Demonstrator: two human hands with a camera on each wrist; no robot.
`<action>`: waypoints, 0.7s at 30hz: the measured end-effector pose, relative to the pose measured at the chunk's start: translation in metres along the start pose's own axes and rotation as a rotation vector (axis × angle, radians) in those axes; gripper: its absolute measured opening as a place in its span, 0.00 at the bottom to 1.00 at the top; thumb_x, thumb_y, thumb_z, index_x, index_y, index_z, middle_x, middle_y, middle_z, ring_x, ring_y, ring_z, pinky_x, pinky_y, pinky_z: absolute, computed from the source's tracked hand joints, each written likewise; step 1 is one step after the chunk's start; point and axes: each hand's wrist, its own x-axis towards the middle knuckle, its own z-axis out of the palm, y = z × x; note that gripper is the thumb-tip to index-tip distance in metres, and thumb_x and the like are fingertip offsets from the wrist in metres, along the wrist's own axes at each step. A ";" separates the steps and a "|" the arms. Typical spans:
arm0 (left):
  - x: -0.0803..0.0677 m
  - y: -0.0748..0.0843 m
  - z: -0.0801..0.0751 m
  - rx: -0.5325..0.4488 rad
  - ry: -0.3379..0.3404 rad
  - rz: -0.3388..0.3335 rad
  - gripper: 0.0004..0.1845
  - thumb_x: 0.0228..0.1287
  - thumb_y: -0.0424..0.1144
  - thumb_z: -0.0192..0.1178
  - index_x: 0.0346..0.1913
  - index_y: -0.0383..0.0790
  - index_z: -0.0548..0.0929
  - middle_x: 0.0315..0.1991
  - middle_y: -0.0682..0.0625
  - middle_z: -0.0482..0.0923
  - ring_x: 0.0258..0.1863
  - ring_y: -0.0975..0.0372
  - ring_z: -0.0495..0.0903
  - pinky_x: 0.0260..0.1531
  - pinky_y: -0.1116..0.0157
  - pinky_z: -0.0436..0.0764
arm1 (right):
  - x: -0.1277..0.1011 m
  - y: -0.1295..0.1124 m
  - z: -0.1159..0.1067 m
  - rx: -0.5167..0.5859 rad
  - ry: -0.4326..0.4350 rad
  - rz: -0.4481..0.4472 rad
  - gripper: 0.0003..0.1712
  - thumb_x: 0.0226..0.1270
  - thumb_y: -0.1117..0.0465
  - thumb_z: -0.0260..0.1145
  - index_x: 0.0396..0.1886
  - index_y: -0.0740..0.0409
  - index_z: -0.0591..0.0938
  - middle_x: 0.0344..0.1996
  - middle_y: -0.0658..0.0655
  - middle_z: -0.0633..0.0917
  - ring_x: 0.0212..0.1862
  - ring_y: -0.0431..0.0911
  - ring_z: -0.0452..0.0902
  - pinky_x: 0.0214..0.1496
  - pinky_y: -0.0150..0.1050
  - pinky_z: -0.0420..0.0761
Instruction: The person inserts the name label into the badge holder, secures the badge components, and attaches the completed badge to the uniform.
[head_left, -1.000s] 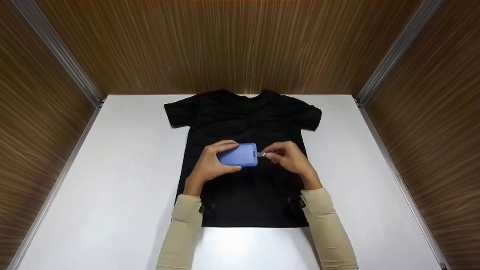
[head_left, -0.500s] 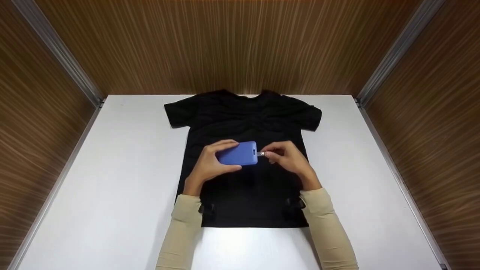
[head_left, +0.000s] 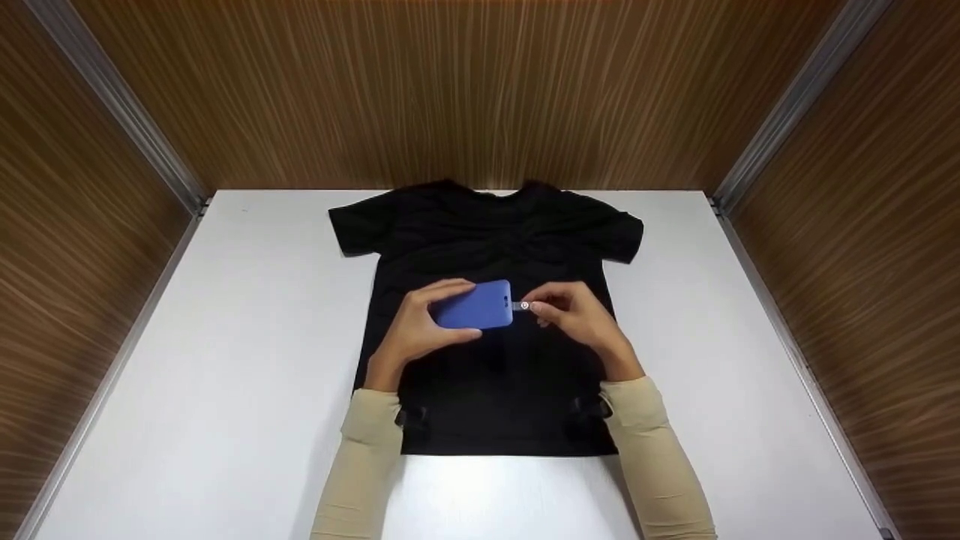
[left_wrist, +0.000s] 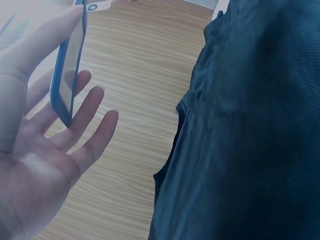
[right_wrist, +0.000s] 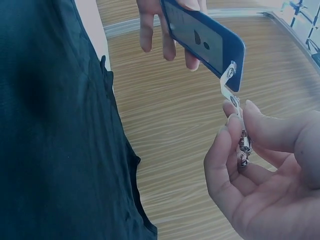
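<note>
A blue badge holder [head_left: 480, 306] is held sideways over the shirt, its slotted end facing right. My left hand [head_left: 420, 322] grips its long edges between thumb and fingers; in the left wrist view the holder [left_wrist: 67, 70] appears nearly edge-on. A clear snap strap [right_wrist: 229, 85] runs from the holder's slot to a metal badge clip [right_wrist: 244, 142]. Thumb and fingertips of my right hand [head_left: 577, 315] pinch the strap's far end and the clip. Beneath both hands a black T-shirt [head_left: 487, 397] lies spread flat, its neck toward the back wall.
The shirt lies on a white table [head_left: 225, 337]. Wood-grain panels stand at the back [head_left: 480, 90] and on both sides, with metal strips along their corners. Dark straps with small cameras [head_left: 589, 409] sit at the inner wrists.
The badge holder has tilted slightly, its slotted end rising a little and shifting left, and its face looks darker. The right hand has moved only marginally; the shirt stays put.
</note>
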 end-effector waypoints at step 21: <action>0.000 0.000 0.003 0.009 -0.058 -0.042 0.36 0.47 0.46 0.84 0.63 0.50 0.85 0.63 0.50 0.83 0.65 0.57 0.79 0.66 0.54 0.75 | 0.000 -0.004 0.002 0.048 -0.026 -0.011 0.10 0.74 0.68 0.64 0.44 0.73 0.87 0.33 0.72 0.83 0.29 0.38 0.79 0.35 0.30 0.83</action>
